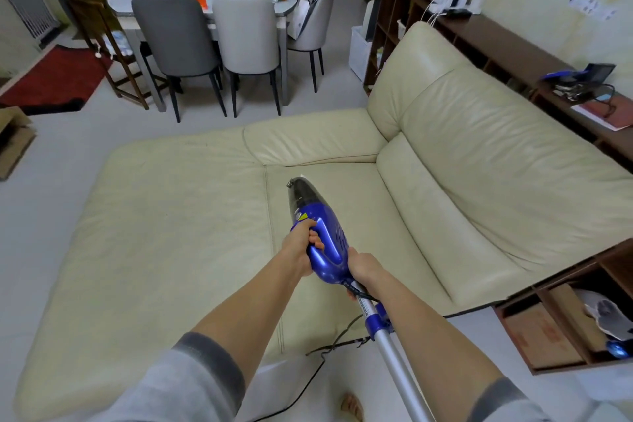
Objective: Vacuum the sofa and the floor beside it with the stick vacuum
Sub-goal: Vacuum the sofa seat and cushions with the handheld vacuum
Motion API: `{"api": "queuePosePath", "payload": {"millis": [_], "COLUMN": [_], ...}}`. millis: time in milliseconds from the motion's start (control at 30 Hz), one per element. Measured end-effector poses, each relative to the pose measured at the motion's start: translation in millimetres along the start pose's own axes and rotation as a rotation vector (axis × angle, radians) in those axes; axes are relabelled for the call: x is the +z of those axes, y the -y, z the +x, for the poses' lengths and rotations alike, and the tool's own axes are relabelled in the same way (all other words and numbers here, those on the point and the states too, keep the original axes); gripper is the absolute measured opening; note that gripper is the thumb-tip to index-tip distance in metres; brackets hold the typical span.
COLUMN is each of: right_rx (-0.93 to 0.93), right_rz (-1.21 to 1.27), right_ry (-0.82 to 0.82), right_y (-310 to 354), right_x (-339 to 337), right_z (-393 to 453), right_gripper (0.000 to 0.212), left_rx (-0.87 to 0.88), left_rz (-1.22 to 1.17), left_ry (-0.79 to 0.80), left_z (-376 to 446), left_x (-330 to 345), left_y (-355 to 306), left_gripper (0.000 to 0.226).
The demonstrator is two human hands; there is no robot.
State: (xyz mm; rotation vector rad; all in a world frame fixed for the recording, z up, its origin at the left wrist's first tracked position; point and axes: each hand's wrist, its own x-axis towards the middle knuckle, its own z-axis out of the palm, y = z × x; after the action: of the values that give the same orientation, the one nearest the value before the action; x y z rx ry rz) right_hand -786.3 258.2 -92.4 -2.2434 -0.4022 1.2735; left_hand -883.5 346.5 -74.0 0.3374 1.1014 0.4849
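While both hands grasp the vacuum (322,233), left (301,250) on handle, right (363,267) at tube: I should keep nozzle flat, stroking slowly along sofa (171,216) seams.

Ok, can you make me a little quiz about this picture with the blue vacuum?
1. True or false: the left hand and right hand both grip the vacuum.
2. Where does the vacuum's dark nose point? A) at the red rug B) at the sofa seat C) at the ceiling
3. Fill in: beyond the sofa, grey ___ stand at the dining table.

Key: 1 true; 2 B; 3 chairs.
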Motion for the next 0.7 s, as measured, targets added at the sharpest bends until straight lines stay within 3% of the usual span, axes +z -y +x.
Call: {"api": "queuePosePath", "payload": {"millis": [400,700], "right_rx": [0.143,0.159], "right_rz": [0.164,0.198], "right_ry": [-0.029,0.007], "right_y": [-47.1,-72.8], "right_x": [-128.5,-183.1], "right_z": [60.0,86.9], "right_gripper": [0.04,0.028], "left_rx": [-0.08,-0.122], "left_rz": [0.137,0.191], "left_ry": [0.042,0.053], "left_z": [56.9,84.5], "left_x": [131.6,190.9], "left_y": [68.8,103.4], "left_gripper": [0.014,0.016]}}
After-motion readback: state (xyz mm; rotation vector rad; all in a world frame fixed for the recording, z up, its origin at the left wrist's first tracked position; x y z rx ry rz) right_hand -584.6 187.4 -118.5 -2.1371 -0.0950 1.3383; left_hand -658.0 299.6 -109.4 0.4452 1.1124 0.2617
